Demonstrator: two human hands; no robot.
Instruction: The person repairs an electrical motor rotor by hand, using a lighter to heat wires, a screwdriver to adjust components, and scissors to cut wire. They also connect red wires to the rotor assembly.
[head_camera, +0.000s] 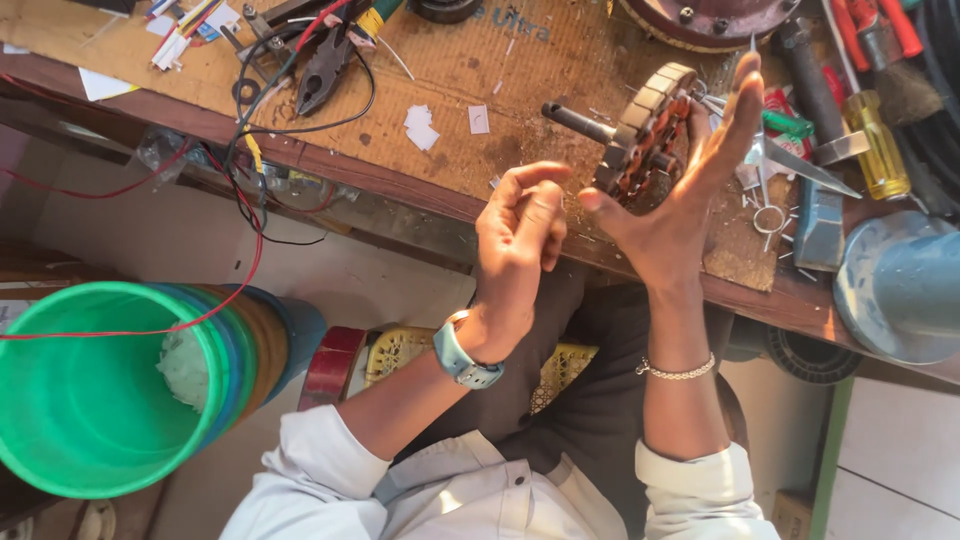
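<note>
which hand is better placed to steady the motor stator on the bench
Right, most likely. The right hand is open with its palm against the motor stator at the bench edge. The left hand is loosely curled, short of the stator and touching nothing.

We note a white long-sleeved shirt with small buttons at lower centre of the frame, both sleeves pushed up the forearms. Our left hand (515, 240) wears a wristwatch (462, 355) with a pale grey-blue strap. Our right hand (680, 200) wears a thin silver chain bracelet (678, 371) at centre right. Dark trousers below.
</note>
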